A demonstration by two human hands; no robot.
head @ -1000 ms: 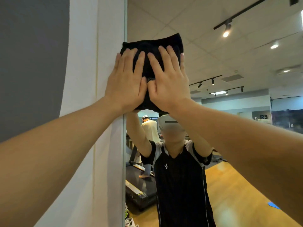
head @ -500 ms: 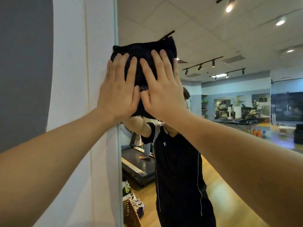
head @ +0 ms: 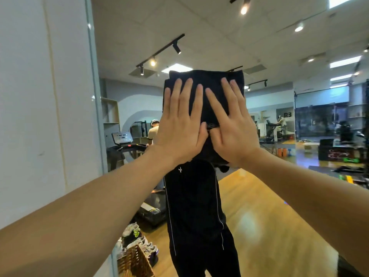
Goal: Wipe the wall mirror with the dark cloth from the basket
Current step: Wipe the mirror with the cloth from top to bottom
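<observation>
A folded dark cloth (head: 207, 84) is pressed flat against the wall mirror (head: 279, 120). My left hand (head: 179, 124) lies palm-down on the cloth's left half, fingers spread and pointing up. My right hand (head: 231, 124) covers the right half the same way, thumbs nearly touching. The cloth's lower part is hidden behind both hands. The mirror reflects a person in black clothes directly behind the cloth. A wicker basket (head: 133, 262) shows at the bottom, seen in the mirror's reflection.
The mirror's left edge (head: 93, 96) meets a white wall (head: 40, 96). Reflected in the glass are a treadmill (head: 127, 148), several shoes (head: 135, 234) on a wooden floor, another person in a light shirt, and gym gear at the right.
Both hands and the cloth have slid rightward and down across the mirror, away from its left edge. The cloth stays flat under both palms.
</observation>
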